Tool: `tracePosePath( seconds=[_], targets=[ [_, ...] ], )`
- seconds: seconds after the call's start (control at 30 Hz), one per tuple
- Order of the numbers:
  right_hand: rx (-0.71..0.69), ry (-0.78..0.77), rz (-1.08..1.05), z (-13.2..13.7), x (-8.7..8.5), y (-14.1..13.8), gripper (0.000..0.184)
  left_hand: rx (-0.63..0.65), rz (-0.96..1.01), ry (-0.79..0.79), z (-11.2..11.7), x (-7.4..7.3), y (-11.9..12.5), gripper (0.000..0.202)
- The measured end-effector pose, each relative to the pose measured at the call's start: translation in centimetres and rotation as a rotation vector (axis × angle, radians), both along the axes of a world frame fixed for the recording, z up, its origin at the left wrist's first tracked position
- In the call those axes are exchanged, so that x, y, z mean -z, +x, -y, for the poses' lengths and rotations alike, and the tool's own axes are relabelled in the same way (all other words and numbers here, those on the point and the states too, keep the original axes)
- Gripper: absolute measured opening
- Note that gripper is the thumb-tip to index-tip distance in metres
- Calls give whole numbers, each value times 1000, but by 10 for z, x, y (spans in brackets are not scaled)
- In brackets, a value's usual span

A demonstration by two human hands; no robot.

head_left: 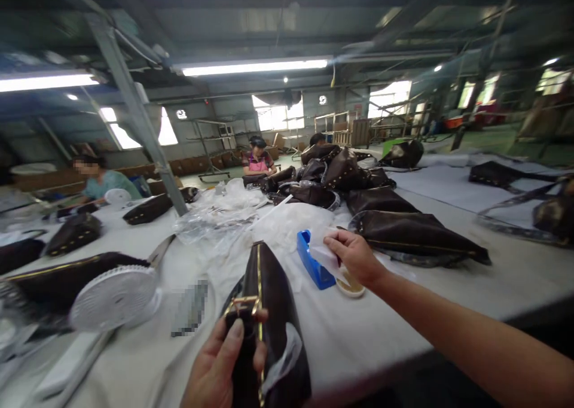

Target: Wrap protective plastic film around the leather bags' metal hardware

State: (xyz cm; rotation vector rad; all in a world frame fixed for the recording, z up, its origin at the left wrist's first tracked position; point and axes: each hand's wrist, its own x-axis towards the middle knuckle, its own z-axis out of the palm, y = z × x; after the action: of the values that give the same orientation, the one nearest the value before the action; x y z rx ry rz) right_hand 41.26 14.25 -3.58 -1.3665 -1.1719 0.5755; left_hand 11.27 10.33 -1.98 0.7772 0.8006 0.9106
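My left hand [222, 363] grips the near end of a dark brown bag [269, 312] with gold trim and a gold clasp, which stands on edge on the white table [403, 318]. My right hand [354, 255] reaches out over the table, fingers pinched on a white cloth or paper [325, 253]. Under that hand sits a small round tin [350, 287], and a blue plastic tray [314, 261] lies just to its left.
A pile of dark brown bags [350, 183] and crumpled clear plastic wrap [224, 213] fill the table's middle. A white desk fan [114, 297] stands at the left. Other people sit working at the far side. More bags lie on the table at the right.
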Motion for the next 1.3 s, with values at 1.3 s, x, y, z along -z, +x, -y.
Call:
tracePosePath(
  seconds=[1.3],
  targets=[
    [-719,-21,-644,120,1,-129,51,-157,-310,279,78,-17,3,57]
  ],
)
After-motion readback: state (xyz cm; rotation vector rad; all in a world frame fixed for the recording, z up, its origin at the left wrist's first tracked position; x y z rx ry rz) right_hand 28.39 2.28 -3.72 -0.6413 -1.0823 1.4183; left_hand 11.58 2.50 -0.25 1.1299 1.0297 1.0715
